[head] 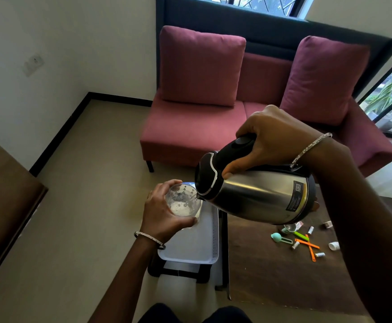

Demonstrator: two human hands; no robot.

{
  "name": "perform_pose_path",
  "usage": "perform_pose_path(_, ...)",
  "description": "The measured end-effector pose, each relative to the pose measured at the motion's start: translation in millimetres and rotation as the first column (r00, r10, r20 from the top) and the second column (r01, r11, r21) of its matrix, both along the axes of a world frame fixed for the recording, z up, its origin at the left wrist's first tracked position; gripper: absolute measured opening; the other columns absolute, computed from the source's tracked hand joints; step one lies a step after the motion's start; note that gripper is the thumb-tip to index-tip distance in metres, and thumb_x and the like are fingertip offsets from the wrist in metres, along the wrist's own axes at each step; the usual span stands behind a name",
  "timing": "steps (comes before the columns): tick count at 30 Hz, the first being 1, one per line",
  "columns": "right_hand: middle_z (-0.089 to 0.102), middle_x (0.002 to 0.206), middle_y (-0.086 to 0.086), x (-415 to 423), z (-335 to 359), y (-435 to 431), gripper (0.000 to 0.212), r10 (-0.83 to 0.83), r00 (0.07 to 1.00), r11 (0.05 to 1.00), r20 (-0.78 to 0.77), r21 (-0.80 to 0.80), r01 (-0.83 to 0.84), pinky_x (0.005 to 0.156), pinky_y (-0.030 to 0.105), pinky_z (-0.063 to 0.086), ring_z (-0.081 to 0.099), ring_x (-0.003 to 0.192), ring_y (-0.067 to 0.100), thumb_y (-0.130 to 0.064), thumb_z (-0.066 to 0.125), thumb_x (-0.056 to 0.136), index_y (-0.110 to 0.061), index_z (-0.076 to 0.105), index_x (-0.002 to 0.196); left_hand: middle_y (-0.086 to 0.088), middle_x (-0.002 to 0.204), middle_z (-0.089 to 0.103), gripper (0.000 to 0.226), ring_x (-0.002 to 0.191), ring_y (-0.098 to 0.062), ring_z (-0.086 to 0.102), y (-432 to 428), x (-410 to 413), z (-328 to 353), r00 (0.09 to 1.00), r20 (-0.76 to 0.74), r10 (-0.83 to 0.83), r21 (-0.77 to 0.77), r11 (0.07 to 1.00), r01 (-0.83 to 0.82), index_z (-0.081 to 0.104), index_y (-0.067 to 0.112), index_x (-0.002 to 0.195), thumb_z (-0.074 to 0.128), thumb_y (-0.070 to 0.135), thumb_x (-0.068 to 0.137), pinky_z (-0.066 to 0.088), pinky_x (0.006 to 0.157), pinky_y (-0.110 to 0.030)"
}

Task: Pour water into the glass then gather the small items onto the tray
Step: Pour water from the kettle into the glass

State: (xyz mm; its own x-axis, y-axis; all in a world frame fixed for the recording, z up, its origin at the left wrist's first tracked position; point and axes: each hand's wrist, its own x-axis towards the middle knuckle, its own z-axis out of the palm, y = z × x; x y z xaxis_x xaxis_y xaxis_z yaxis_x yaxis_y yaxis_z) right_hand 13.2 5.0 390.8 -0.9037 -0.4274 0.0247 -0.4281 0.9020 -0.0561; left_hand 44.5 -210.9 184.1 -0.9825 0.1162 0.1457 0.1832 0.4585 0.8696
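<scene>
Pouring stage right now, so call it the first half of the job, and it doesn't look finished.

Going big to small: the dark wooden table point(272, 276) is on the right, and all the little stuff is lying on it. Above its far end the steel kettle point(255, 197) is tipped hard over to the left, with the right hand point(274, 141) wrapped round the black handle point(241, 145).

The white tray point(190, 250) sits on a low dark stand point(178, 273) just beside the table's left edge, lower than the tabletop. As far as I can see nothing has been gathered onto it, though its far end is hidden behind the glass and the hand holding it.

The glass point(183, 201) is held in the air over that far end of the tray. The left hand point(162, 215) is curled round its side, and the kettle's spout point(198, 197) is right at the rim. There's bubbly water point(181, 209) in the bottom, part full I'd guess, but it's hard to say how much.

The small items point(305, 241) are orange and green strips, a teal scoop thing and a few tiny white bottles. They're scattered on the table, apart from the tray, so the whole gathering part is left to do.

Writing: the kettle has a dark label point(294, 199) with a yellow stripe and what looks like a QR square. The text is too small to read, and there's no brand I can make out.
</scene>
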Motion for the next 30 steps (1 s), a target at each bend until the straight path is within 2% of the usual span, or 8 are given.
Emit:
perform_pose_path(4,0.031,0.041,-0.005,-2.6,0.6,0.4,0.074,-0.007,1.0,1.0,0.017,0.005,0.007,0.049,0.042,0.047,0.032,0.041,0.011,-0.085,0.071,0.05,-0.019,0.04,0.043,0.006,0.112,0.062,0.085,0.101,-0.015,0.059,0.9,-2.3,1.0,1.0,0.002,-0.008,0.008,1.0,0.008,0.059,0.022,0.119,0.091,0.027,0.041,0.052,0.089,-0.042)
perform_pose_path(10,0.032,0.044,-0.007,-2.3,1.6,-0.1,0.072,-0.021,1.0,1.0,0.016,-0.001,0.021,0.051,0.043,0.049,0.034,0.043,0.011,-0.084,0.071,0.05,-0.019,0.042,0.043,0.005,0.112,0.061,0.086,0.102,-0.015,0.059,0.9,-4.5,-0.3,1.0,-0.003,-0.014,0.0,1.0,0.014,0.059,0.021,0.12,0.095,0.02,0.042,0.052,0.09,-0.041)
perform_pose_path(25,0.03,0.042,-0.006,-0.7,2.0,-6.2,0.073,-0.013,1.0,1.0,0.026,0.002,0.013,0.049,0.041,0.044,0.03,0.042,0.012,-0.083,0.074,0.051,-0.019,0.039,0.042,0.004,0.113,0.062,0.085,0.103,-0.014,0.059,-2.9,-1.6,1.2,1.0,0.0,-0.009,0.017,1.0,0.009,0.059,0.02,0.12,0.095,0.021,0.043,0.053,0.09,-0.041)
perform_pose_path(30,0.03,0.04,-0.006,0.4,2.9,-7.2,0.072,-0.012,1.0,1.0,0.025,-0.002,0.012,0.049,0.038,0.043,0.031,0.042,0.012,-0.081,0.075,0.05,-0.019,0.04,0.042,0.006,0.113,0.062,0.085,0.103,-0.014,0.059,-1.8,-0.7,2.7,1.0,0.011,-0.008,0.029,1.0,0.008,0.059,0.021,0.12,0.089,0.031,0.041,0.052,0.09,-0.042)
